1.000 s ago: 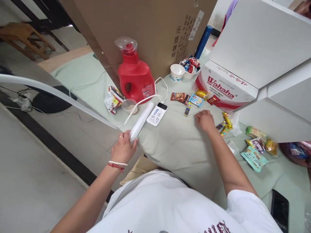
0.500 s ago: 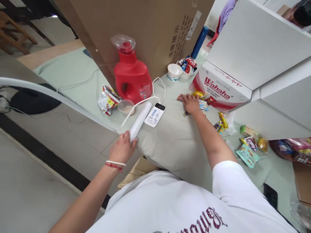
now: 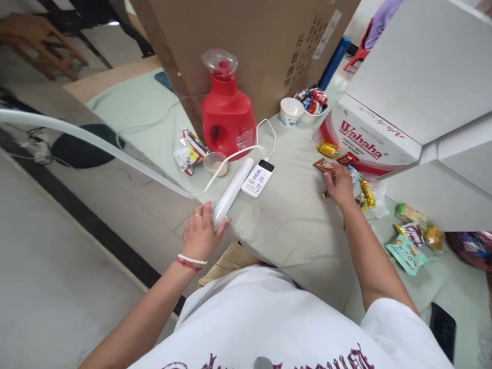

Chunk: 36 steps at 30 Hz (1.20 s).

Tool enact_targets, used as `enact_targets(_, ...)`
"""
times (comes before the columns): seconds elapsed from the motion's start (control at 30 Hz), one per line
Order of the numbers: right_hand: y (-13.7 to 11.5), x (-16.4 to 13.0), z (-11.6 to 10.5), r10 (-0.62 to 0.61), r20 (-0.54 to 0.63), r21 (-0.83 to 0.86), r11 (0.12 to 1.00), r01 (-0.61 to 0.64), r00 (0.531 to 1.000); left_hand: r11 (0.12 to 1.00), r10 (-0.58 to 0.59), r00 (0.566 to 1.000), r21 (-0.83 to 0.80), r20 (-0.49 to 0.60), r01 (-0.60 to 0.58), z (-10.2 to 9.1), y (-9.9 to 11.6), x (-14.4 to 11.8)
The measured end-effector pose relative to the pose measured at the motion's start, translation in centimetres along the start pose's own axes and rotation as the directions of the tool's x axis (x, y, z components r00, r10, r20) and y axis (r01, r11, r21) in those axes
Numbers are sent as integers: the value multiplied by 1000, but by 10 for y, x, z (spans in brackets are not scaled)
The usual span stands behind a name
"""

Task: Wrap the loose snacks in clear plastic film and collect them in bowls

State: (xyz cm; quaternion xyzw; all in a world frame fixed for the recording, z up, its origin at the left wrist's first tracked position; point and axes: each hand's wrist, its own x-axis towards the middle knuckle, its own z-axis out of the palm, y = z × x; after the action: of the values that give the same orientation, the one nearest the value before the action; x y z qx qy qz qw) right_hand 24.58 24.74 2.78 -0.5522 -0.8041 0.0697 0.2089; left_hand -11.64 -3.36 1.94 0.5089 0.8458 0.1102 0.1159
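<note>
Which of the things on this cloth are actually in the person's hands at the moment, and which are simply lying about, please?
In hand:
left hand grips the white tube
right hand holds a brown snack packet

Lying about:
red detergent bottle
power bank
paper cup
Wahaha box
teal snack packet

Looks like lived-in room of home or shared lodging, used also as store. Pale green bedsheet (image 3: pixel 292 225) spread as surface, snack packets (image 3: pixel 407 251) scattered on it. Red detergent jug (image 3: pixel 227 120) beside power bank (image 3: pixel 258 178) on charging cable (image 3: pixel 265 138). Big brown carton (image 3: pixel 246 46) and Wahaha box (image 3: pixel 365 146) stacked around. Tiled floor (image 3: pixel 57 287), wooden stool (image 3: pixel 34 36) behind.
</note>
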Motion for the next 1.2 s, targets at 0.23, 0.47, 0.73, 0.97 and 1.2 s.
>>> enact_targets(0.23,-124,-94,36,-69,451,719,618,-316,890,978,-110,954,-139,280,154,-4,1,9)
enact_targets(0.47,-222,-130,56,-16,643,749,220,-625,766,966,-128,983,-206,135,154,-13,2,-57)
enact_targets(0.73,-239,-143,67,185,309,791,495,-360,933,784,56,974,-613,221,94,6,39,-75)
enact_targets(0.97,-196,-142,21,121,345,903,228,-364,931,10,406,769,-844,493,536,28,57,-68)
enact_targets(1.2,-179,-145,-21,-133,337,909,302,-286,932,-214,613,632,-670,474,711,42,104,-36)
